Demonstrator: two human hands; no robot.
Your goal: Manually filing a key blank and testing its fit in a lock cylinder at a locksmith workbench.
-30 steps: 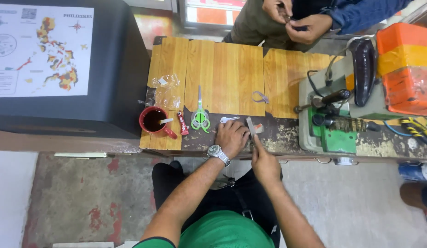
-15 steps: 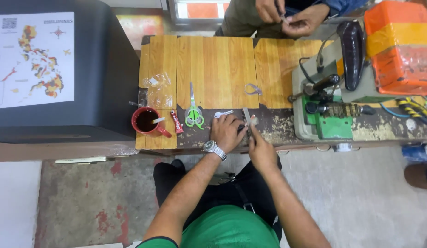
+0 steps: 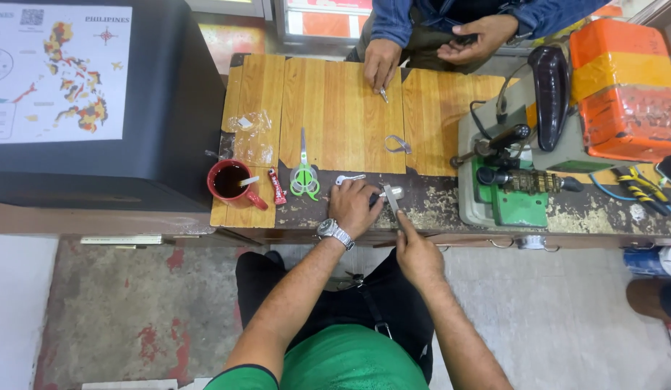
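Note:
My left hand (image 3: 353,207), with a metal wristwatch, presses a small silver key (image 3: 396,192) down on the worn front edge of the wooden bench (image 3: 335,108). My right hand (image 3: 416,253) grips a slim metal file (image 3: 390,198), whose tip lies against that key. A second silver key (image 3: 348,178) rests just beyond my left fingers. Green-handled scissors (image 3: 304,175) lie to the left of it.
A red mug (image 3: 231,181) with a stirrer, a small red packet (image 3: 277,186) and a clear plastic bag (image 3: 251,133) sit at the left. A green key-cutting machine (image 3: 516,180) and an orange box (image 3: 624,94) stand at the right. Another person's hand (image 3: 382,63) touches the far edge.
The other person's hand has come down onto the far side of the bench with a small metal piece. My hands stay at the key, the file shifting slightly.

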